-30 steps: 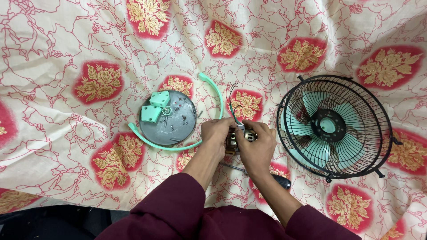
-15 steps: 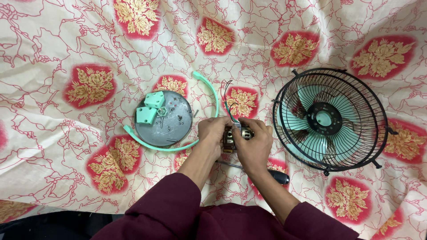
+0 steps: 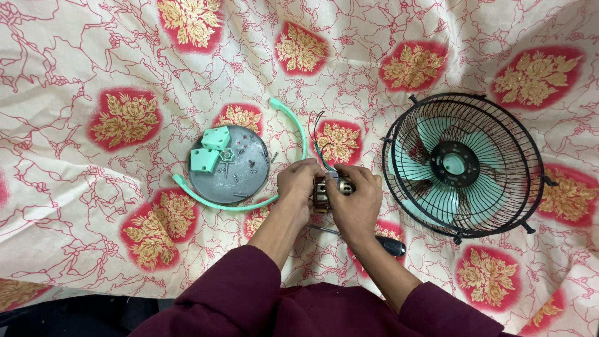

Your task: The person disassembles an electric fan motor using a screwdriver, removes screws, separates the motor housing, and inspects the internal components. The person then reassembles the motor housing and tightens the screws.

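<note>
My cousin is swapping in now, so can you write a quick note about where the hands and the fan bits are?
Left hand and right hand: both grip the small fan motor, its wires sticking up.
Caged fan head: lies flat on the cloth, to the right.
Grey round plate with mint blocks and loose screws: left, inside the mint curved bracket.
Screwdriver: under the right wrist.
Done: motor is out. Left: not clear from here.
</note>
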